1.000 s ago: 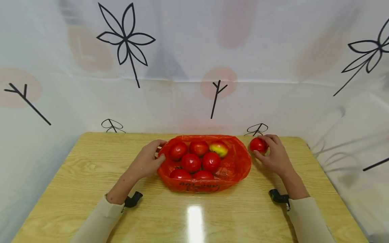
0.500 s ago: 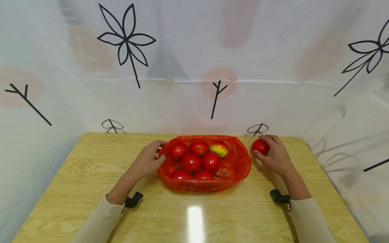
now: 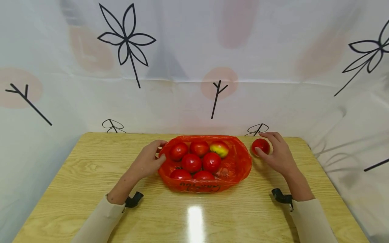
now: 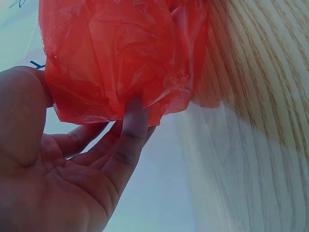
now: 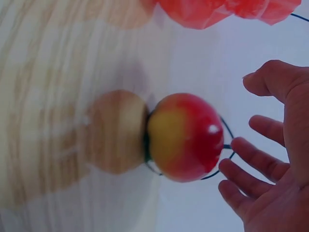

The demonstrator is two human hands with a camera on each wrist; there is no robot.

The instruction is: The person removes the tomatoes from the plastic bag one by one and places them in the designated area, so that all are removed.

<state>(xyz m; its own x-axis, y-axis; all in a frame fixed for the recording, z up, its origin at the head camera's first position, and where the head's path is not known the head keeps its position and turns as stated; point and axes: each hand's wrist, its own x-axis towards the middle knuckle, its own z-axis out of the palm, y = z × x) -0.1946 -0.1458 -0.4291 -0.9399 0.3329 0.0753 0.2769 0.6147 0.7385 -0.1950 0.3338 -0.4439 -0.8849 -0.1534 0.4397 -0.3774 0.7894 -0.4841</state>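
A red plastic bag [image 3: 243, 165] stands wide-mouthed on the table, with several shiny red fruits [image 3: 191, 163] inside, one of them partly yellow [image 3: 219, 149]. My left hand [image 3: 149, 159] grips the bag's left end, fingers curled at its rim; in the left wrist view the fingers [image 4: 130, 140] lie against the red plastic. Just right of the bag, a round red fruit [image 3: 260, 147] with a yellow side rests on the table. My right hand [image 3: 278, 152] is around its right side, thumb and fingers spread; the right wrist view shows the fingertips [image 5: 236, 142] apart from the fruit [image 5: 186, 137].
The pale wood table [image 3: 76, 182] ends at a white cloth backdrop [image 3: 182, 104] with printed leaves and twigs. Black wrist mounts [image 3: 282, 196] sit below both hands. Bare wood lies in front of the bag, with a bright light reflection [image 3: 195, 222].
The loose fruit has moved slightly to the right, away from the bag. My right hand's fingers have spread and let go of it. My left hand and the bag have stayed in place.
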